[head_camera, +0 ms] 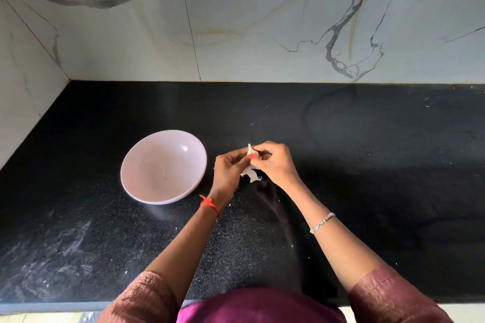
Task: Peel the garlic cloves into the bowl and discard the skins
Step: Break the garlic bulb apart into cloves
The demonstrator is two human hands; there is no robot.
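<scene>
A pale pink bowl sits on the black counter, left of my hands. Just right of it, my left hand and my right hand meet over a white garlic clove. The thumb and fingers of both hands pinch the clove from either side. Loose white papery skin hangs below the clove between my hands. Most of the clove is hidden by my fingers. The bowl looks nearly bare inside, with only a faint speck near its middle.
The black speckled counter runs wide to the right and meets a white marble wall at the back and left. Small white skin flecks lie near my forearms. The counter's front edge runs along the bottom of the view.
</scene>
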